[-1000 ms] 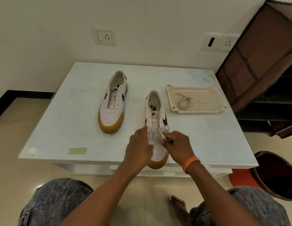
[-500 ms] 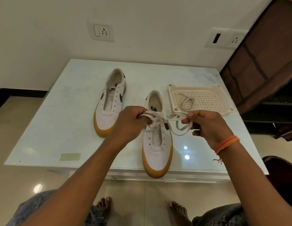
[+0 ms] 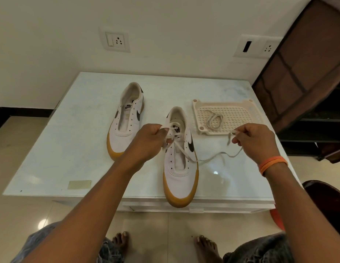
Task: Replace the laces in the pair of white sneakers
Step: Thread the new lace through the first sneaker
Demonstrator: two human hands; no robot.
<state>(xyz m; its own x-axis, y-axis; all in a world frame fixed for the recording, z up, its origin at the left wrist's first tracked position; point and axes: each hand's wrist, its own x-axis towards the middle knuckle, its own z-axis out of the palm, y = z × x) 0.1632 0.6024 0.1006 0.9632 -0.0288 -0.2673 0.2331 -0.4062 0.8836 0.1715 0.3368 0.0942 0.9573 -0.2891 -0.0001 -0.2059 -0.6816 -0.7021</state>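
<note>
Two white sneakers with tan soles stand on the pale table (image 3: 74, 141). The left sneaker (image 3: 127, 120) has bare eyelets. The right sneaker (image 3: 181, 164) sits at the table's front edge, toe toward me. A white lace (image 3: 212, 157) stretches over it between my hands. My left hand (image 3: 150, 143) grips one part of the lace above the sneaker's tongue. My right hand (image 3: 252, 141) pinches the other end out to the right, the lace sagging down to the table between them. A second coiled lace (image 3: 214, 120) lies in the cream tray.
The cream perforated tray (image 3: 239, 114) sits right of the sneakers. A brown fabric rack (image 3: 307, 76) stands at the right, close to the table. A dark round seat (image 3: 328, 204) is at the lower right. My bare feet are on the tiled floor below the table's edge.
Both hands rose from the sneaker's toe area with the lace, then spread apart. My right hand moved far right, drawing the lace out across the table.
</note>
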